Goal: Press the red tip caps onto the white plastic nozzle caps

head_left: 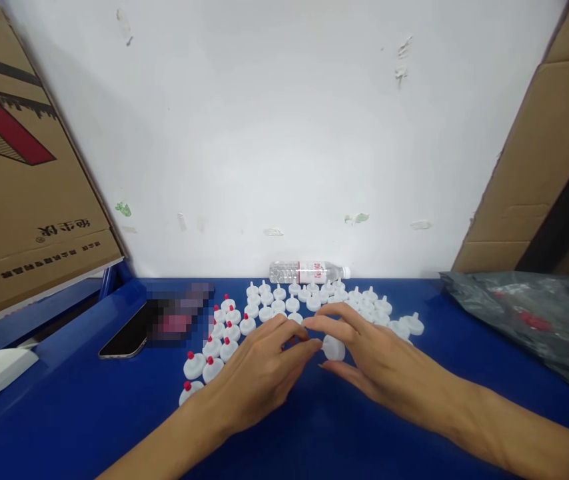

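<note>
Sitting just below and right of the frame's centre, a white cap [334,349] is held between the right hand's [382,353] curved thumb and fingers, its nozzle toward the left hand [259,373], whose bent fingers' grip I cannot tell. Red-tipped caps [213,371] stand lower left of centre, plain caps [292,305] mid-frame, before a bottle [309,272].

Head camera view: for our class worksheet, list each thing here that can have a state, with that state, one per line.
Left hand: fingers bent together at the held piece; any grip hidden
Right hand: fingers curved around the held piece
Held white piece: tipped over, nozzle toward left hand
Red-tipped pieces: standing, tips up
Plain white pieces: mostly standing, nozzles up
Bottle: lying sideways, capped
Phone: visible screen dark
Plastic bag: crumpled
</note>
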The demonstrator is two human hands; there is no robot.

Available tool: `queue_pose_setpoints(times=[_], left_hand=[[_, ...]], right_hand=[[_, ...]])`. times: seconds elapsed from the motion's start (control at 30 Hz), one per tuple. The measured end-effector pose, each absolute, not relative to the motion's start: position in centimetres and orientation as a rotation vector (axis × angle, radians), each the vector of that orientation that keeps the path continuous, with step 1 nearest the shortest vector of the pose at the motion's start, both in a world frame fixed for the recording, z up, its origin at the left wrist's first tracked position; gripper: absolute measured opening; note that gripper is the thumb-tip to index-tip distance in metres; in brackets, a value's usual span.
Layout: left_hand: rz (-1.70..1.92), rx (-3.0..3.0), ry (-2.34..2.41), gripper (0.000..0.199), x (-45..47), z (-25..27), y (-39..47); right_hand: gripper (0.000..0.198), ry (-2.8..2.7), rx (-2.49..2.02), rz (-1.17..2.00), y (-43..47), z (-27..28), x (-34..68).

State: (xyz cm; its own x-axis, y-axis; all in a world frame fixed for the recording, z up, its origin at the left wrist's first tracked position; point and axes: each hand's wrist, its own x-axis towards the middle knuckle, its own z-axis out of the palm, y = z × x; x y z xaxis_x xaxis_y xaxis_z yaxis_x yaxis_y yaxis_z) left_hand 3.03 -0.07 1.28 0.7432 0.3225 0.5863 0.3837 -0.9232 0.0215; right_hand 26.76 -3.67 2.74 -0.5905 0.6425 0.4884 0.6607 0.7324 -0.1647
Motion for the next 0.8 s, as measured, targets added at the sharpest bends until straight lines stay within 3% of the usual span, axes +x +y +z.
queue_pose_setpoints(times=[0.23, 0.47, 0.8], left_hand=[[-0.92, -2.79, -0.619, 0.028, 3.15, 1.48, -0.25], [-1.132, -2.827, -0.566, 0.02, 3.2, 1.69, 0.0], [-1.041, -2.996, -0.669, 0.023, 3.09, 1.81, -0.63]], right_hand=[[0.093, -2.424, -0.89, -0.181, -3.89, 2.69, 26.58], [0.051, -2.272, -0.698, -0.367, -3.52, 2.52, 26.68], [0.043, -2.217, -0.511, -0.392, -4.39, 2.68, 26.53]])
